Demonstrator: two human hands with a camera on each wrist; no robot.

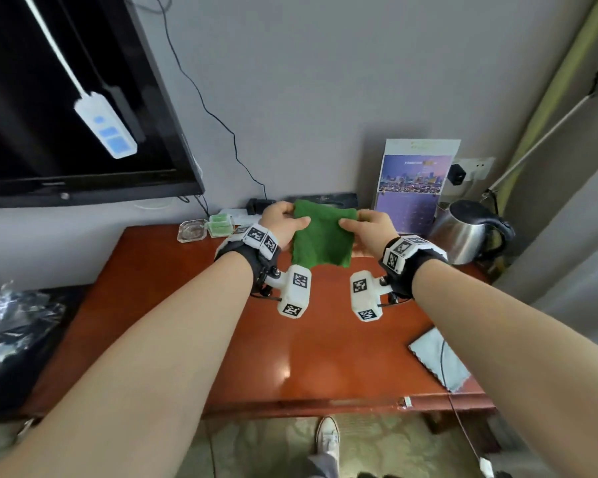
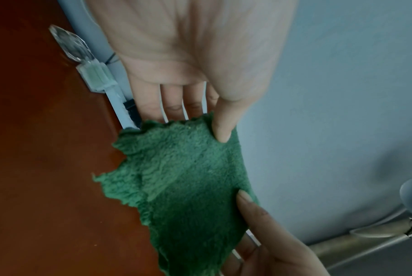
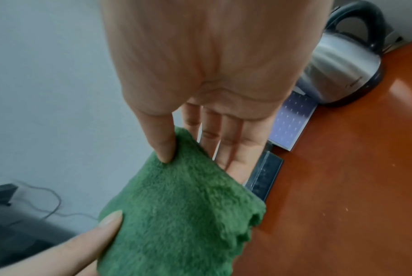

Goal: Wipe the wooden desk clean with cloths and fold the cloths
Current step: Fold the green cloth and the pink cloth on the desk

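Observation:
A green fluffy cloth (image 1: 323,234) hangs doubled over in the air above the far half of the reddish wooden desk (image 1: 290,346). My left hand (image 1: 283,220) pinches its upper left corner, thumb in front and fingers behind. My right hand (image 1: 368,225) pinches the upper right corner the same way. In the left wrist view the thumb (image 2: 221,127) presses on the green cloth (image 2: 181,183). The right wrist view shows my thumb (image 3: 162,142) on the folded cloth (image 3: 176,211). A grey-blue cloth (image 1: 439,357) lies flat at the desk's near right corner.
A steel kettle (image 1: 463,232) stands at the back right beside a purple calendar (image 1: 411,188). A glass ashtray (image 1: 192,230) and a small green box (image 1: 220,224) sit at the back left. A black television (image 1: 66,115) hangs on the wall. A black bag (image 1: 18,326) lies left of the desk.

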